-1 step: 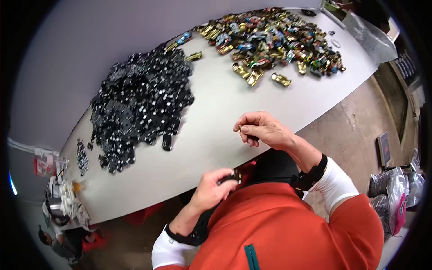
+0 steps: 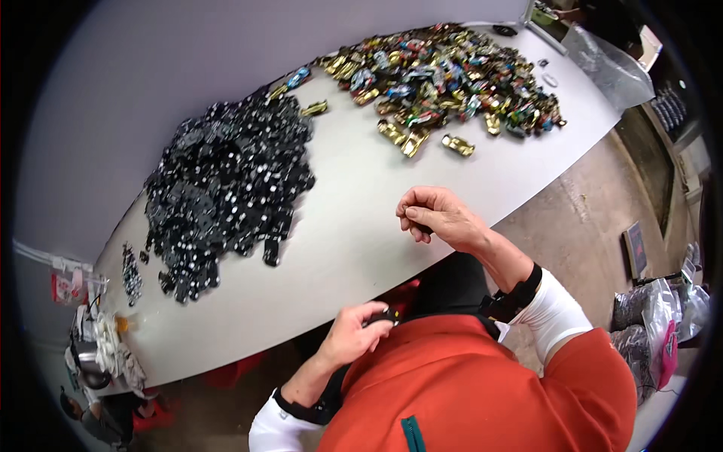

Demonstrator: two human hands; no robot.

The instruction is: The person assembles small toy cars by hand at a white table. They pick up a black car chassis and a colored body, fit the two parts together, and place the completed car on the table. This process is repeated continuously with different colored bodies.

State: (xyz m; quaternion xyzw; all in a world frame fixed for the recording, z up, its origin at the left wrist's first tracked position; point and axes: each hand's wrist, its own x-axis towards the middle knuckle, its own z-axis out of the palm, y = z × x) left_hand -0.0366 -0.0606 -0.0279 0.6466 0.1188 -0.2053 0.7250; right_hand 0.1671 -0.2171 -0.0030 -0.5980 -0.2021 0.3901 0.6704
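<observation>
Fingers of left hand [image 2: 354,335] pinch small black part [image 2: 382,317] near table edge [image 2: 248,343].

Small dark part [image 2: 382,317] pinched at table edge.

I sit at a long white table [image 2: 354,218]. A heap of small black parts [image 2: 226,188] lies on it to my left. Further along spreads a pile of shiny toy cars [image 2: 444,75], with one gold car [image 2: 458,145] lying apart near the edge.
</observation>
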